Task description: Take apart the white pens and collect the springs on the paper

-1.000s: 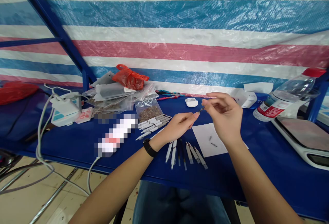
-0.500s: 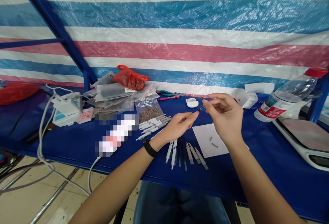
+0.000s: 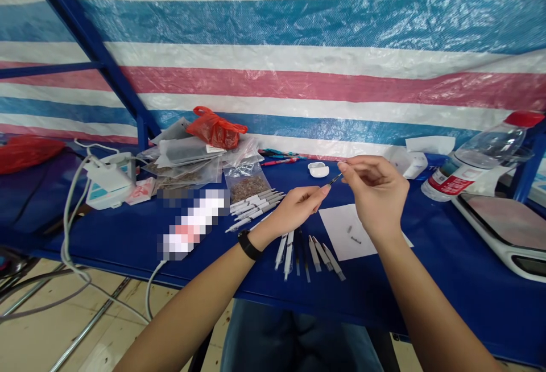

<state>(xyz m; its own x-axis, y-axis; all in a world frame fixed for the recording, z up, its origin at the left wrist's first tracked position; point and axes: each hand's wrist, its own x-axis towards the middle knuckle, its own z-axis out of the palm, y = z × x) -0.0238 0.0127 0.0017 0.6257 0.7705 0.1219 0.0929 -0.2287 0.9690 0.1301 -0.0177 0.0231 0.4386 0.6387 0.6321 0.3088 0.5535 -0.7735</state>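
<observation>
At left on the table (image 3: 132,244), white pens (image 3: 251,213) lie loosely piled on the far side of the left wrist, which could nudge them if it swung away. Right of them and nearer lie pen parts (image 3: 326,255); a carelessly lowered hand would probably scatter these. The thin piece (image 3: 335,179) is held above the table between both hands; so slim, it could slip if either pinch loosened, or bend if pulled askew. Right of the parts, small bits (image 3: 355,240) could roll off the paper (image 3: 335,224) if it were brushed.

The left hand (image 3: 301,208) points right and away, its grip closed in a pinch on the piece's near end. The right hand (image 3: 377,190) comes in higher, fingers curled leftward, its grip narrowed to a pinch at the far end; whether something joins the piece there cannot be told.
</observation>
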